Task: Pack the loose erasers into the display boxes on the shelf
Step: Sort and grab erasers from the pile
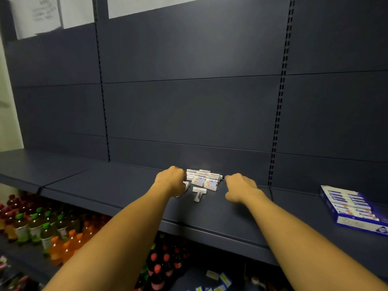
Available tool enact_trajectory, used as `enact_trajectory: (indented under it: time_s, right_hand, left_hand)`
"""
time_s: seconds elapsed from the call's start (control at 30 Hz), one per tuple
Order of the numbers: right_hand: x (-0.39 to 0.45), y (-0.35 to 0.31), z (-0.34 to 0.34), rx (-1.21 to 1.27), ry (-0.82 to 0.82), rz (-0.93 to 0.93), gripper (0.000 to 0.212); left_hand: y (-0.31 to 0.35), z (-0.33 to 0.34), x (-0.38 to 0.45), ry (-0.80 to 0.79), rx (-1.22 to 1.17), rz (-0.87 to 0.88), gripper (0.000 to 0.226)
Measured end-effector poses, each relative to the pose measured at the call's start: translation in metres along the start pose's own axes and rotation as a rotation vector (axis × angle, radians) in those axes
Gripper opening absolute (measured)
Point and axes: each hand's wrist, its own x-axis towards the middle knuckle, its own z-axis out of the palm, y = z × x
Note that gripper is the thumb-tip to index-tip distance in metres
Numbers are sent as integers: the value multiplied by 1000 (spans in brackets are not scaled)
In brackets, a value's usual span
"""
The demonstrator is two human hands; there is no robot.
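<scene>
A pile of loose white erasers [202, 178] with red and blue labels lies at the back of the dark shelf [126, 185]. Two more erasers [199, 193] lie just in front of the pile. My left hand [171, 179] is at the pile's left side with its fingers curled, and white erasers show under its palm. At the pile's right edge, my right hand [239, 186] has its fingers curled over, which hides the fingertips. A blue display box [354, 208] filled with rows of erasers stands on the shelf far to the right.
The shelf's front edge [210, 229] runs below my forearms. Bottles with green, orange and red caps [48, 229] fill the lower shelf on the left. Small boxes [222, 279] lie on the lower shelf in the middle. The dark back panel rises behind the pile.
</scene>
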Motion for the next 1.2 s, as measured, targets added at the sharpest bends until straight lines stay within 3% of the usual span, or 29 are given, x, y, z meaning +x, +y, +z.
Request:
enact_trajectory:
  time_s: [0.63,0.87,1.2]
  right_hand:
    - [120,4,28,119,4,-5,30]
    - [154,11,39,188,5,-14,20]
    - [163,21,32,217,10,64,34]
  left_hand:
    - [-19,51,117,-65,-52,104,35]
    - [-21,69,158,-35,-103,150,30]
    - [-16,86,198,-78,-87,320,29]
